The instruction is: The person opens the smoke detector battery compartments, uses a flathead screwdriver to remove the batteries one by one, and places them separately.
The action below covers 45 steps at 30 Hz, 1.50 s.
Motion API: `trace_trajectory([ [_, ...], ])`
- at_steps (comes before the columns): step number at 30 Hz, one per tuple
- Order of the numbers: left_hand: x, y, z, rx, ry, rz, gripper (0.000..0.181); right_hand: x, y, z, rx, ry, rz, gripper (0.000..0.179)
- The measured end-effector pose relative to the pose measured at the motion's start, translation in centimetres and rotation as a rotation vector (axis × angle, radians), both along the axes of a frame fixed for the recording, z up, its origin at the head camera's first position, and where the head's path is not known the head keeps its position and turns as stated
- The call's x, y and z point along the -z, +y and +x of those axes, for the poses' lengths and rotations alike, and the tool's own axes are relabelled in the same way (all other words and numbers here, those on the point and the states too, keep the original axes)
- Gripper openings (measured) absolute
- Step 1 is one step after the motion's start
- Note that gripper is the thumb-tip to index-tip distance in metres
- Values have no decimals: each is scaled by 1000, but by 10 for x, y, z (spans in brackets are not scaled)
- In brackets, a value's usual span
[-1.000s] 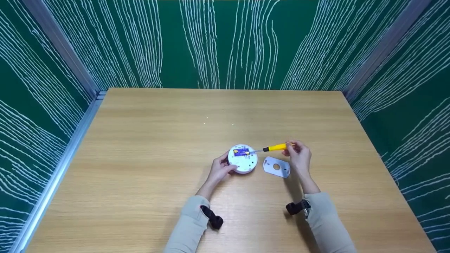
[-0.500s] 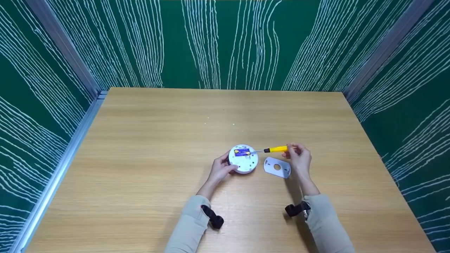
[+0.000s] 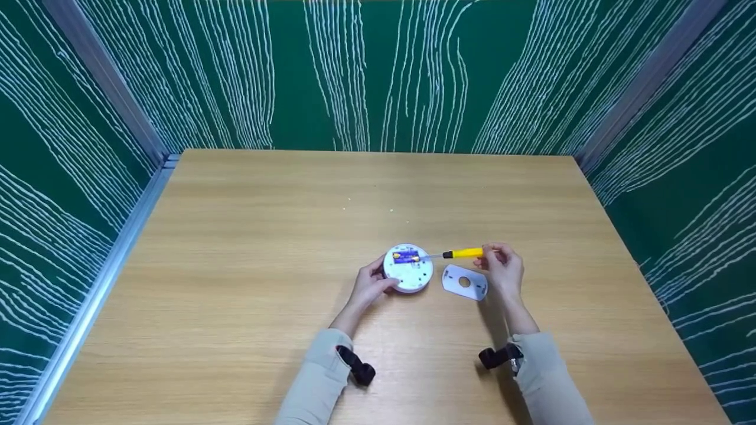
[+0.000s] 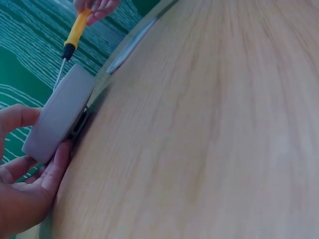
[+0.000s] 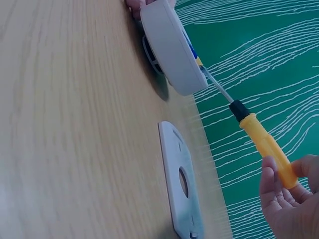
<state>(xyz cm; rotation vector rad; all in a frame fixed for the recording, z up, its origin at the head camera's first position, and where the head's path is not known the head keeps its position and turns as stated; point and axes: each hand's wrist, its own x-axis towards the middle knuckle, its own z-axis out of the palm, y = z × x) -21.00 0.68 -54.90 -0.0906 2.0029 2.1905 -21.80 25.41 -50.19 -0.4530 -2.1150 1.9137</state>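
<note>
My left hand (image 3: 372,284) holds a white round plastic device (image 3: 411,278) by its left edge, thumb on top and fingers beneath. Blue-purple batteries (image 3: 406,257) with gold ends sit in a slot on its upturned face. In the left wrist view the device (image 4: 62,112) is tilted just over the table, with a dark part under it. My right hand (image 3: 503,268) pinches the end of a screwdriver (image 3: 466,253) with a yellow handle and black collar. Its metal shaft reaches to the right end of the batteries, as the right wrist view shows; the tip itself is hidden there.
A flat white plate (image 3: 452,277) with a round hole lies on the wooden table (image 3: 236,265), between the device and my right hand. Tiny white specks lie farther back. Green walls with white wavy lines (image 3: 431,77) enclose the table's far side and flanks.
The screwdriver's handle has come slightly nearer to me and levelled out, its shaft still at the batteries' right end. My left hand and the device stay almost unchanged.
</note>
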Motion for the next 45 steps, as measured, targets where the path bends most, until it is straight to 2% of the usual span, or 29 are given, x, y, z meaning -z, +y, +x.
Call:
trace_trajectory([
  [4, 0, -1, 1, 14, -1, -29, 67, -1, -1, 4, 6, -3, 6, 16],
  [10, -3, -3, 4, 32, 39, -14, 66, -3, -3, 10, 1, 40, -14, 13],
  [13, -4, -4, 5, 22, 57, -53, 62, -6, -3, 13, -5, 57, -41, 13],
  [17, -4, -5, 5, -4, 71, -116, 56, -9, -4, 17, -4, 46, -8, 14],
  [23, -7, -7, 9, -8, 62, -107, 52, -15, -4, 24, 2, 44, 32, 17],
  [28, -10, -7, 12, -22, 51, -118, 47, -16, -3, 27, -2, 74, 11, 17],
  [36, -7, -9, 16, -23, 43, -135, 45, -14, -1, 32, 6, 70, 9, 16],
  [39, -7, -9, 18, -11, 33, -108, 45, -12, 0, 33, 10, 100, -30, 13],
  [43, -21, -9, 26, 7, 18, -90, 43, -11, 1, 35, 6, 126, -39, 14],
  [45, -21, -9, 27, 10, 19, -83, 43, -11, 1, 36, 7, 119, -17, 15],
])
